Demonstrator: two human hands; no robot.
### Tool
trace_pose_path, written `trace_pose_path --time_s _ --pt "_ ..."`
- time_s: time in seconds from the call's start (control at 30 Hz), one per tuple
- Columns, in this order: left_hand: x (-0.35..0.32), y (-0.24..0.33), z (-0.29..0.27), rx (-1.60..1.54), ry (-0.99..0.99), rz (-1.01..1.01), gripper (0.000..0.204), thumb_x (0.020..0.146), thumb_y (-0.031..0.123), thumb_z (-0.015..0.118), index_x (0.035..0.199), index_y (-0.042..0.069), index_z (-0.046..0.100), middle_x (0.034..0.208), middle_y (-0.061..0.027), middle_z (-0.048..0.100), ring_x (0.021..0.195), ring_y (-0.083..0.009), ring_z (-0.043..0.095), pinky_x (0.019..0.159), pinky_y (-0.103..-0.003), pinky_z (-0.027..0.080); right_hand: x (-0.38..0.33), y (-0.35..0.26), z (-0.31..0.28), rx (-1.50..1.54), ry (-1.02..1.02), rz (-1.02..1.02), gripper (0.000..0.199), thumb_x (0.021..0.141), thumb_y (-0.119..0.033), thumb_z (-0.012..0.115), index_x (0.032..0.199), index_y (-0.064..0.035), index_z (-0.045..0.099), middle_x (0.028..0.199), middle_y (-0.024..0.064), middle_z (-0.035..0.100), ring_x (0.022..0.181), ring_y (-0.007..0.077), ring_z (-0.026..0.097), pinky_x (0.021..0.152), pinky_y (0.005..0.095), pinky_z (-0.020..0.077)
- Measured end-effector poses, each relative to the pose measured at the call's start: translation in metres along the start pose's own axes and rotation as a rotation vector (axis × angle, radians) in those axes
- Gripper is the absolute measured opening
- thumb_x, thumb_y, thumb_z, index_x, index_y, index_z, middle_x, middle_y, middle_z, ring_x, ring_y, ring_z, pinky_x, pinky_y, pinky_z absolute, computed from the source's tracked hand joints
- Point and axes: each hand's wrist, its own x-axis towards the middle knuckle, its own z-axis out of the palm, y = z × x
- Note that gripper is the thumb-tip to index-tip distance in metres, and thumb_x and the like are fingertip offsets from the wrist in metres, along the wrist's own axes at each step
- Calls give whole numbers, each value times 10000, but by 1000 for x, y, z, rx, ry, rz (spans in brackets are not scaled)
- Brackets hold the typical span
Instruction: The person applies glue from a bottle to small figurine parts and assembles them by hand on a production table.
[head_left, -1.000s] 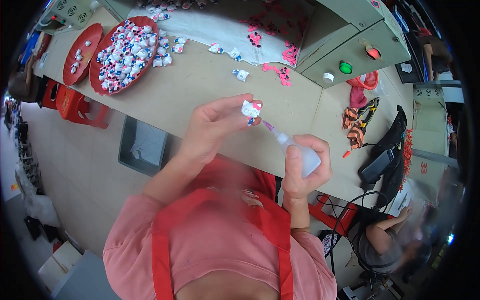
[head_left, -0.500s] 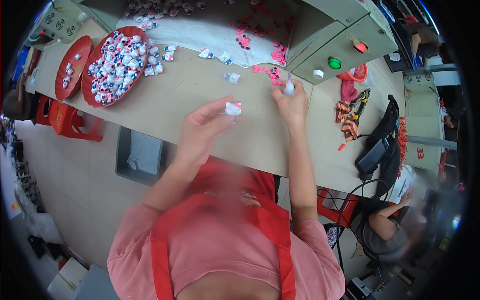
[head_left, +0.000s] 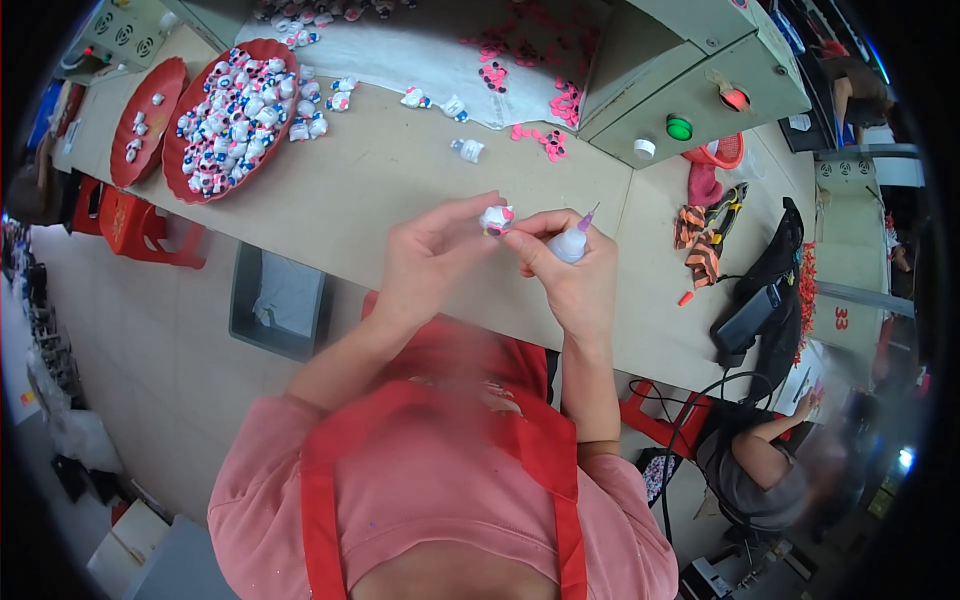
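Observation:
Between the thumb and fingers of my left hand [head_left: 432, 258] is a small white figurine [head_left: 495, 219] with a pink bow. My right hand [head_left: 585, 285] wraps round a small translucent squeeze bottle [head_left: 567, 246], its thin purple needle tip [head_left: 588, 218] pointing up and away from the figurine. The right thumb and forefinger reach to the figurine's right side, seeming to touch it; what lies between those fingertips is too small to tell. Just beyond the hands a pale figurine [head_left: 467, 150] lies on the table [head_left: 400, 180]. Small pink pieces [head_left: 548, 142] are scattered farther back.
A red scalloped tray [head_left: 172, 178] heaped with figurines stands at the left, beside another red tray [head_left: 125, 172] holding several. A green-grey machine [head_left: 640, 110] with buttons borders the back right. Striped cloth [head_left: 700, 258], pliers [head_left: 735, 205] and a black bag [head_left: 770, 290] lie right.
My right hand has come back from the pink pieces to the figurine with the bottle, which is now tilted. My left hand has moved slightly right with the figurine.

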Motion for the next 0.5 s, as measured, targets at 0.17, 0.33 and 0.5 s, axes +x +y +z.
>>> trace_pose_path --time_s 0.17,0.33,0.5 --pt "-2 2 -1 46 -17 12 356 799 -49 593 1153 -18 558 1075 -88 606 959 -127 573 844 -261 465 -2 4 -1 -57 20 -22 133 729 -91 724 794 -5 646 696 4 616 609 44 514 540 195 410" --pt "0 4 -9 14 -61 14 307 819 -58 556 1125 -40 551 1115 -143 587 966 -148 577 854 -262 464 -2 6 -1 -123 43 -23 141 729 -97 724 809 -8 649 712 11 626 647 53 532 579 201 430" --pt "-6 5 6 33 -19 56 280 842 -38 535 1122 -36 540 1109 -149 588 963 -156 579 856 -271 460 -1 7 0 -4 -22 -41 156 725 -70 714 859 -23 649 753 17 642 690 58 569 626 207 462"
